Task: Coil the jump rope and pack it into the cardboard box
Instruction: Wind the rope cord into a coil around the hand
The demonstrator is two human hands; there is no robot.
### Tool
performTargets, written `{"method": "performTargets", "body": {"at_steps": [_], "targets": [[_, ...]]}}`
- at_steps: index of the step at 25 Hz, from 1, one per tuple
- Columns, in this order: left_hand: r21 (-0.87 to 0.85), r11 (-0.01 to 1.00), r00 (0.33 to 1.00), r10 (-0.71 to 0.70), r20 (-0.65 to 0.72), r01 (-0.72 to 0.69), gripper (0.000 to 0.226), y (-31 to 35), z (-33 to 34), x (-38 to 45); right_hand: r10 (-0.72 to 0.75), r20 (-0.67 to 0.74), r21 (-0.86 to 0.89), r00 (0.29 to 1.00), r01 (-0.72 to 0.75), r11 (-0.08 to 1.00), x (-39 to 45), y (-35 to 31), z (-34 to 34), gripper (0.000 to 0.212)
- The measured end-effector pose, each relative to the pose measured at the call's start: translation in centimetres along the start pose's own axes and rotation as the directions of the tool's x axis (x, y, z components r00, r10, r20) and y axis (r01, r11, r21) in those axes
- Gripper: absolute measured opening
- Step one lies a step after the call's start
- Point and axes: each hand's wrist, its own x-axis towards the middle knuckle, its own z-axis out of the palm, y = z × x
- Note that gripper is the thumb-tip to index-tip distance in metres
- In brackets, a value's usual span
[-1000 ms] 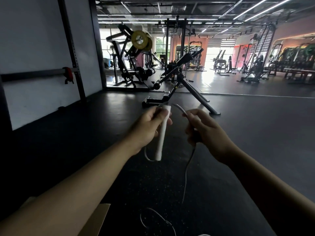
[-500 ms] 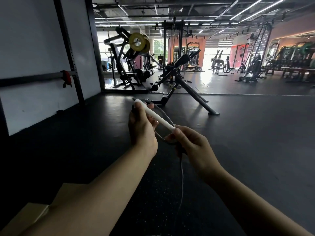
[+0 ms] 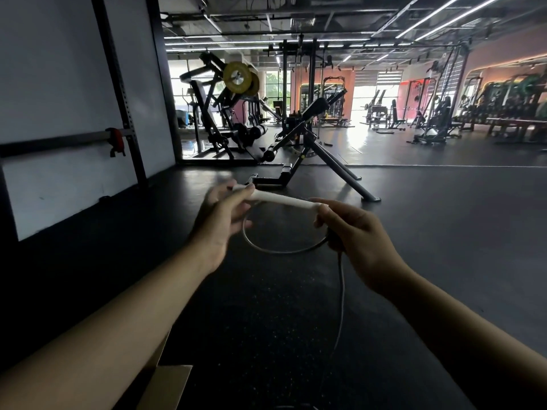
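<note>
I hold the jump rope's white handle (image 3: 282, 199) nearly level in front of me. My left hand (image 3: 220, 223) pinches its left end. My right hand (image 3: 359, 232) grips its right end together with the cord. The thin grey cord (image 3: 275, 250) hangs in one loop under the handle between my hands. From my right hand the cord drops straight down toward the floor. A flap of the cardboard box (image 3: 165, 386) shows at the bottom left, mostly hidden behind my left forearm.
Dark rubber gym floor (image 3: 414, 232) spreads all around. A black angled bench frame (image 3: 310, 161) stands just beyond my hands. A plate-loaded machine with yellow discs (image 3: 239, 78) is behind it. A white wall with a rack upright (image 3: 118, 84) runs along the left.
The handle has tipped from steeply slanted to nearly level. My hands have spread apart, and the cord loop under the handle has grown wider. The view has dropped, showing the box flap.
</note>
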Motion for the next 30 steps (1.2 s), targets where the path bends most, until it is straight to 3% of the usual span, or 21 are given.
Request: {"method": "performTargets", "body": {"at_steps": [1, 3, 5, 6, 7, 9, 11, 16, 18, 20, 22, 24, 27, 30], "targets": [[0.192, 0.972, 0.991, 0.135, 0.01, -0.134, 0.05, 0.7, -0.5, 0.3, -0.011, 0.042, -0.07, 0.999, 0.013, 0.997, 0.5, -0.6, -0.6, 0.025], [0.511, 0.741, 0.9, 0.34, 0.274, -0.436, 0.044, 2.6, -0.6, 0.6, -0.033, 0.171, -0.239, 0.985, 0.074, 0.968, 1.3, -2.2, -1.4, 0.027], [0.66, 0.446, 0.785, 0.193, 0.589, -0.605, 0.033, 4.6, 1.3, 0.1, -0.056, 0.312, -0.412, 0.948, 0.188, 0.891, 1.9, -3.8, -1.4, 0.023], [0.689, 0.356, 0.754, 0.078, 0.652, -0.632, 0.035, 5.3, 2.5, -0.4, -0.063, 0.367, -0.463, 0.928, 0.241, 0.853, 2.1, -4.3, -1.1, 0.02], [0.704, 0.337, 0.747, -0.006, 0.665, -0.625, 0.04, 5.7, 3.5, -0.8, -0.073, 0.399, -0.471, 0.914, 0.273, 0.839, 2.2, -4.7, -0.8, 0.016], [0.709, 0.476, 0.77, -0.098, 0.63, -0.52, 0.047, 6.1, 4.8, -1.2, -0.092, 0.397, -0.386, 0.913, 0.257, 0.886, 2.2, -5.2, -0.6, 0.012], [0.709, 0.586, 0.799, -0.165, 0.579, -0.393, 0.046, 5.7, 5.0, -1.7, -0.067, 0.381, -0.298, 0.922, 0.192, 0.935, 2.0, -5.3, -0.9, 0.021], [0.682, 0.629, 0.786, -0.176, 0.593, -0.373, 0.044, 4.7, 4.8, -1.9, -0.005, 0.375, -0.34, 0.927, 0.143, 0.929, 1.3, -5.2, -1.4, 0.027], [0.526, 0.821, 0.816, -0.139, 0.561, -0.222, 0.042, 4.7, 4.3, -1.7, 0.032, 0.281, -0.255, 0.959, 0.043, 0.966, 1.2, -5.2, -2.2, 0.036], [0.161, 0.987, 0.855, -0.075, 0.514, -0.011, 0.042, 4.7, 4.0, -1.4, 0.107, 0.187, -0.157, 0.976, -0.078, 0.984, 1.1, -4.9, -2.8, 0.058], [-0.224, 0.971, 0.918, 0.016, 0.396, 0.08, 0.037, 4.5, 4.5, -1.1, 0.13, 0.184, -0.119, 0.974, -0.109, 0.987, 0.7, -4.0, -2.4, 0.067], [-0.476, 0.878, 0.978, 0.05, 0.204, 0.054, 0.03, 4.4, 5.7, -0.8, 0.131, 0.22, -0.055, 0.967, -0.122, 0.991, -0.1, -2.8, -1.0, 0.065], [-0.525, 0.851, 0.997, -0.062, -0.05, 0.026, 0.032, 4.2, 7.6, -1.5, 0.074, 0.229, -0.075, 0.971, -0.058, 0.996, -1.1, -1.7, 1.9, 0.04], [-0.431, 0.895, 0.978, -0.175, -0.11, 0.112, 0.04, 3.4, 8.3, -2.5, -0.004, 0.119, -0.039, 0.993, 0.009, 0.999, -1.1, -1.4, 3.7, 0.021]]}}
